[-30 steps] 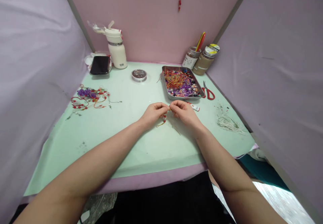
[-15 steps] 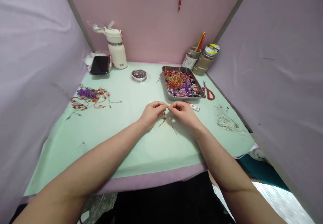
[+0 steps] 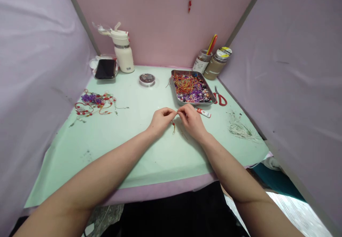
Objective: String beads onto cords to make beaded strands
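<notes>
My left hand (image 3: pixel 161 120) and my right hand (image 3: pixel 191 119) meet fingertip to fingertip over the middle of the green table (image 3: pixel 149 155). Both pinch a thin beaded cord (image 3: pixel 173 126) that hangs between them, with small red beads on it and a loose end trailing on the table. Just beyond my hands stands a metal tray (image 3: pixel 192 87) full of coloured cords and beads.
A small tube (image 3: pixel 203 113) and red scissors (image 3: pixel 220 97) lie right of the tray. Finished bead strings (image 3: pixel 94 103) lie at the left. At the back stand a white bottle (image 3: pixel 123 51), a phone (image 3: pixel 106 68), a round tin (image 3: pixel 146 79) and two jars (image 3: pixel 213 62). Cut thread scraps (image 3: pixel 242 129) lie at the right.
Both hands have shifted slightly left and away from me, still pinched together. The hanging cord has drawn up shorter beneath them.
</notes>
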### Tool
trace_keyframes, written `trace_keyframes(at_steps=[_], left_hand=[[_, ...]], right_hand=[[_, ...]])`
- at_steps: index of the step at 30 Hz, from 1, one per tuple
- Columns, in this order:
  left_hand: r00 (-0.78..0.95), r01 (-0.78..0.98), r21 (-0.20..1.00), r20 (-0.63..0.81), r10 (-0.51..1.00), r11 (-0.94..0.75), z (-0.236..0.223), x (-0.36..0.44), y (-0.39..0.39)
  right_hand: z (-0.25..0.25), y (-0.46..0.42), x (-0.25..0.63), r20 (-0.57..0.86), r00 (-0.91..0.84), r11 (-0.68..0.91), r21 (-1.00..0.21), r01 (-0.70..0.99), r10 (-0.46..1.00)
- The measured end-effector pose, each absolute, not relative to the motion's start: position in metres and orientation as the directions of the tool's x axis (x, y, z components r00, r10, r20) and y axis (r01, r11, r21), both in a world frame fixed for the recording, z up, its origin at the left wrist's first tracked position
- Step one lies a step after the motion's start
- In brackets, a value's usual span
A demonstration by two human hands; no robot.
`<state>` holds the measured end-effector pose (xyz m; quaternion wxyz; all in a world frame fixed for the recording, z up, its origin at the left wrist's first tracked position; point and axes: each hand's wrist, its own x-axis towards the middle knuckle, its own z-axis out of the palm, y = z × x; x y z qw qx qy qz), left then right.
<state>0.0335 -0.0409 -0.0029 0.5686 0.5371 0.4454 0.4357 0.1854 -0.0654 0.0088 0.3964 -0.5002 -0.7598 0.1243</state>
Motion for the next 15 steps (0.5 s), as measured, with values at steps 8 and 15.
trace_keyframes(at_steps=[8,15], left_hand=[[0.284,-0.022,1.000,-0.005,0.959,0.012,0.0040,0.0328,-0.0407],[0.300,0.014,0.999,0.043,0.953,-0.049,0.0019,0.0320,-0.0411]], right_hand=[[0.0083,-0.0639,0.1864,0.285,-0.041,0.266,-0.821,0.506,0.958],[0.0117,-0.0618,0.1902,0.080,-0.016,0.081,-0.958,0.277,0.997]])
